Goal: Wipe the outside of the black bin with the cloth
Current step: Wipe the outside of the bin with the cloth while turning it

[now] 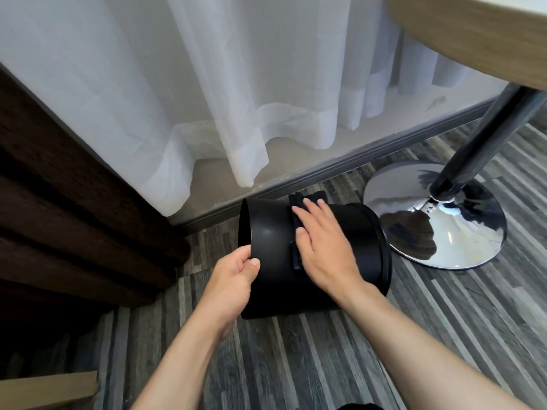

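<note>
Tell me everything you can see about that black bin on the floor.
The black bin is a round, smooth, matte container that looks like plastic, lying tipped on its side on the grey wood-pattern floor, open mouth facing left toward the dark curtain. A thin seam rings its right end. The left hand grips the rim at the mouth, thumb outside. The right hand presses a dark cloth flat against its upper side. It lies beside a chrome table base, near the baseboard.

no readable text, no labels, no brand marks, no numbers on any surface in view
</note>
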